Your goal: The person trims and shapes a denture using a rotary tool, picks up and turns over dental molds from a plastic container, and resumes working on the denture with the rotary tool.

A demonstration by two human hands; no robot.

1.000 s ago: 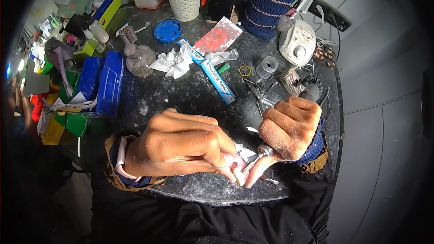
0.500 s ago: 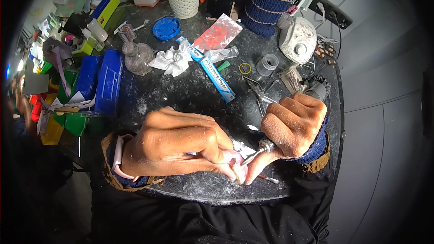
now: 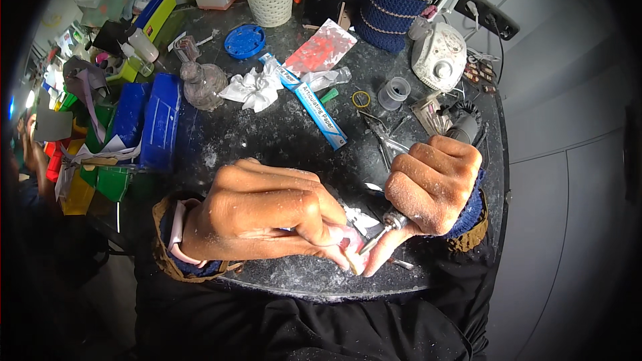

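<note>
My left hand (image 3: 261, 214) is closed, its fingertips pinching a small pink denture-like piece (image 3: 354, 251) above the table's near edge. Wrapped in a fist, my right hand (image 3: 435, 184) grips a metal rotary handpiece (image 3: 396, 219). Its bur points down and left, with the tip at the pink piece. My right thumb reaches down to the piece's right side, bracing it. Much of the piece is hidden by my left fingers. White dust coats both hands.
Behind my hands lie a narrow blue-and-white box (image 3: 317, 112), crumpled tissue (image 3: 254, 88) and metal pliers-like tools (image 3: 382, 139). Blue bins (image 3: 160, 120) stand at left. A white control unit (image 3: 439, 59) and a small clear cup (image 3: 394, 93) sit at far right.
The bur tip has shifted slightly right and down on the pink piece, and the piece appears turned a little. Both hands otherwise hold nearly the same place.
</note>
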